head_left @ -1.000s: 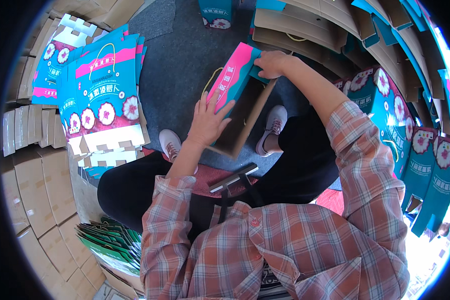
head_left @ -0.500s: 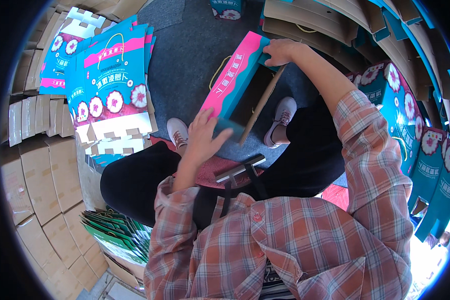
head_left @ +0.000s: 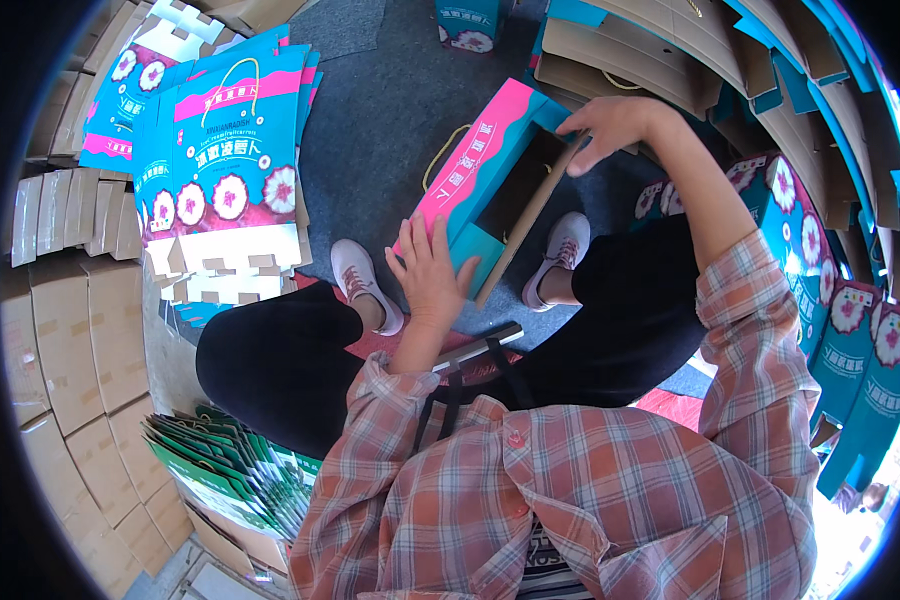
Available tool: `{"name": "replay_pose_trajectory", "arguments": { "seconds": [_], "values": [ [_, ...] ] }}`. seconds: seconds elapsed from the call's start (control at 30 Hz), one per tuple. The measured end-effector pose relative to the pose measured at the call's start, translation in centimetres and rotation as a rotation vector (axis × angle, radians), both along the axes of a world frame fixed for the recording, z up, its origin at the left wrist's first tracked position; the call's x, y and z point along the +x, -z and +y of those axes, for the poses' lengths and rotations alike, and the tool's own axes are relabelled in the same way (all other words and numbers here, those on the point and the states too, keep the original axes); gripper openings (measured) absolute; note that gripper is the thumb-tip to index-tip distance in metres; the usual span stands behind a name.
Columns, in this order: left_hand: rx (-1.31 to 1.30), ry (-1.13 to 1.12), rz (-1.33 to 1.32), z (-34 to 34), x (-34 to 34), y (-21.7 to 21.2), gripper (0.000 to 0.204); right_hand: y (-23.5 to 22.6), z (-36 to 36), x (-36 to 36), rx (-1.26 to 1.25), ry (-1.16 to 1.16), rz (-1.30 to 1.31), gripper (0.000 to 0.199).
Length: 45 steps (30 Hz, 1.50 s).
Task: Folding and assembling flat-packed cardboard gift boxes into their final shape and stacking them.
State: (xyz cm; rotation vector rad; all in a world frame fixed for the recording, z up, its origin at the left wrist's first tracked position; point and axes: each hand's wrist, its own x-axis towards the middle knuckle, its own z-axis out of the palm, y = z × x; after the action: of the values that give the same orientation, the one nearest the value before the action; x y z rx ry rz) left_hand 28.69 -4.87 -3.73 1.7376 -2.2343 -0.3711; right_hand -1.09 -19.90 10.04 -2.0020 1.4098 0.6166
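Note:
A pink and teal cardboard carton (head_left: pixel 470 166) lies aslant between my feet, its opening facing up and a rope handle (head_left: pixel 440 160) on its left side. One long brown flap (head_left: pixel 526 222) stands out along the right of the opening, while a short teal flap (head_left: pixel 478 254) covers its near end. My left hand (head_left: pixel 430 275) lies with spread fingers on the near end of the carton. At the far right corner, my right hand (head_left: pixel 615 130) has its fingers apart beside the top of the brown flap; whether they touch it I cannot tell.
Flat teal cartons (head_left: pixel 232 150) are stacked at the left, above brown boxes (head_left: pixel 115 340). Folded green packages (head_left: pixel 230 465) stand at lower left. Unfolded cartons (head_left: pixel 620 55) lean at upper right, with finished-looking teal boxes (head_left: pixel 860 350) below. A dark stool edge (head_left: pixel 480 348) shows between my legs.
My right hand has come off the carton's far end and shifted right, its fingers opening. My left hand has moved slightly right and down, staying at the near end. The carton sits a little nearer.

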Motion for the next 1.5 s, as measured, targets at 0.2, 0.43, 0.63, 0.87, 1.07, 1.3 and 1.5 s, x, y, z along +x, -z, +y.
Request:
{"name": "replay_pose_trajectory", "arguments": {
  "seconds": [0.2,0.43,0.63,0.87,1.07,1.3,1.5],
  "values": [
    [-0.024,0.031,0.045,0.0,0.6,-0.5,0.064,3.3,0.3,4.2,-0.1,-0.388,0.464,0.066],
    [-0.043,0.031,0.511,0.9,0.5,-1.0,0.041,4.9,-1.6,3.4,-0.042,-0.373,0.263,0.055],
    [-0.05,0.027,0.328,1.0,0.1,-0.8,0.041,4.7,-2.5,4.6,-0.045,-0.398,0.311,0.049],
    [-0.037,0.096,0.196,0.0,-0.1,-1.4,0.043,4.6,-2.4,5.0,-0.038,-0.372,0.322,0.056],
    [-0.052,0.153,0.143,0.2,0.3,-1.1,0.041,4.6,-2.3,3.5,-0.02,-0.269,0.229,0.061],
    [0.174,0.356,0.26,1.5,1.7,-3.4,0.057,4.9,-2.7,4.2,-0.078,-0.326,0.244,0.055],
    [0.18,0.092,0.386,0.9,-0.1,-2.9,0.057,4.7,-3.1,4.5,-0.069,-0.336,0.263,0.063]
  ]
}}
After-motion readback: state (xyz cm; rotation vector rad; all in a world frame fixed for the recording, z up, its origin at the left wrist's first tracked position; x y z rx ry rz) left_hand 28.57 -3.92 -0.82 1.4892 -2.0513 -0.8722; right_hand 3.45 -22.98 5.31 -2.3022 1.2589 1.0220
